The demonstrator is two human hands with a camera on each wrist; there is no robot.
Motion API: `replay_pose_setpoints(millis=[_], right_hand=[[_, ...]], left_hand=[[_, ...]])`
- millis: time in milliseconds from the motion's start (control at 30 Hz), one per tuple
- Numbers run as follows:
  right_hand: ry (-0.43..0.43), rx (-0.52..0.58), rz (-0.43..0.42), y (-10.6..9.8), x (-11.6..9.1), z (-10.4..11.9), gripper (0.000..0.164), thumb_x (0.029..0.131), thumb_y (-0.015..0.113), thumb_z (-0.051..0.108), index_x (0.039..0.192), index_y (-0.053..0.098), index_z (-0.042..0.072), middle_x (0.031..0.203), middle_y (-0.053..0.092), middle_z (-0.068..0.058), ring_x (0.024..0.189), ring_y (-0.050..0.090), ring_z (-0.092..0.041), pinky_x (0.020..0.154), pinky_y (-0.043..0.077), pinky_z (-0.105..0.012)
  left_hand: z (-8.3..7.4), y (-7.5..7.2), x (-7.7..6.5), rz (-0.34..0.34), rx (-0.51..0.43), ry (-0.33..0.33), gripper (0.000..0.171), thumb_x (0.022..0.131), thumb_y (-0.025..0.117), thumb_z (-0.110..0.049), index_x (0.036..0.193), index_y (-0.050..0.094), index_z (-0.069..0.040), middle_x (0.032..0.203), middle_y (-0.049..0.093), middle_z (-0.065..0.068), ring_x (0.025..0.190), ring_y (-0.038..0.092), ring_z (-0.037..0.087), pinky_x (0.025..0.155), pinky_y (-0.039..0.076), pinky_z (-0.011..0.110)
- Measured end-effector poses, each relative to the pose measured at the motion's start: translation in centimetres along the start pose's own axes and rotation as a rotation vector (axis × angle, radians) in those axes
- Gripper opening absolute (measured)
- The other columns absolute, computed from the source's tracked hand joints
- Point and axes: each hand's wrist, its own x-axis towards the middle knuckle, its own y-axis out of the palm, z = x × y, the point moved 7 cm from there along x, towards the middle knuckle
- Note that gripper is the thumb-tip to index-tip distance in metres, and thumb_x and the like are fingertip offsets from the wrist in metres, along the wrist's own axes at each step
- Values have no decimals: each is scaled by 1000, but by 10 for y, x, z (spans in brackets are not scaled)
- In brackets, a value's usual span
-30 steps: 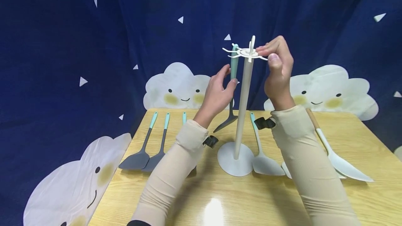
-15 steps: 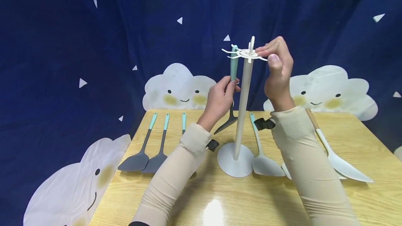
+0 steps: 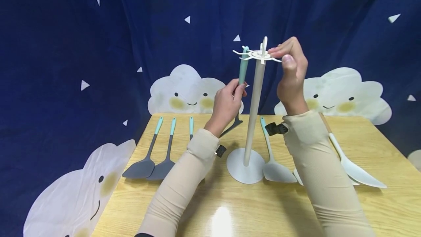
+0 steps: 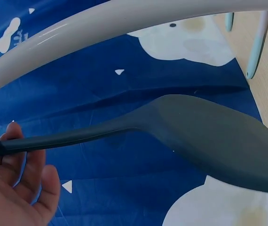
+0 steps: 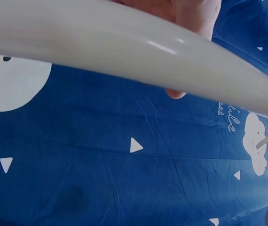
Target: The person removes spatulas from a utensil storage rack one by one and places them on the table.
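Note:
A white utensil rack (image 3: 254,109) stands upright on a round base, with curved hooks around its top. On its left side hangs a dark grey spatula (image 4: 209,136) whose mint handle (image 3: 243,70) reaches up to a hook. My left hand (image 3: 227,105) pinches that spatula low on the handle, and the blade hangs tilted below. Whether the handle's hole is on the hook is too small to tell. My right hand (image 3: 292,72) holds the rack's top at the right, fingertips on the hook ring. In the right wrist view the pole (image 5: 138,52) crosses close to the camera.
Several grey spatulas with mint handles, one the leftmost spatula (image 3: 141,167), lie on the wooden table (image 3: 210,207) at left. A light spatula (image 3: 277,171) and a wooden-handled white spatula (image 3: 358,171) lie at right. A blue curtain (image 3: 197,10) hangs behind.
My left hand has gone from loosely spread beside the handle to pinching it. The spatula's lower end has swung to the left. My right hand stays at the rack's top.

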Motion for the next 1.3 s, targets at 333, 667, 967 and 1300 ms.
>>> replay_pose_setpoints(millis=[333, 667, 967, 1300], right_hand=[[11, -17, -4, 0, -1, 4, 41, 83, 45, 47, 77, 63, 10, 82, 57, 12, 84, 56, -5, 85, 40, -22], [1, -19, -8, 0, 0, 4, 42, 83, 47, 49, 77, 63, 11, 83, 58, 12, 84, 56, -5, 87, 40, -23], [-12, -21, -4, -2, 2, 2, 43, 84, 47, 51, 77, 63, 12, 83, 58, 11, 84, 58, -6, 87, 41, -24], [-2, -13, -5, -1, 0, 5, 43, 83, 48, 50, 77, 63, 11, 84, 58, 12, 85, 57, -6, 86, 41, -23]], left_hand=[[2, 1, -2, 29, -92, -24, 25, 105, 46, -22, 113, 67, -10, 89, 72, 6, 75, 62, 17, 64, 42, 17], [1, -6, -6, 59, -161, -70, 31, 106, 41, -23, 122, 66, -12, 89, 67, 5, 72, 51, 13, 65, 39, 21], [-1, -5, -8, 112, -193, -98, 32, 106, 39, -20, 125, 63, -11, 93, 67, 5, 81, 56, 13, 71, 42, 20], [0, -6, -9, 130, -205, -106, 30, 107, 41, -20, 123, 63, -8, 96, 68, 10, 78, 54, 13, 67, 41, 20]])
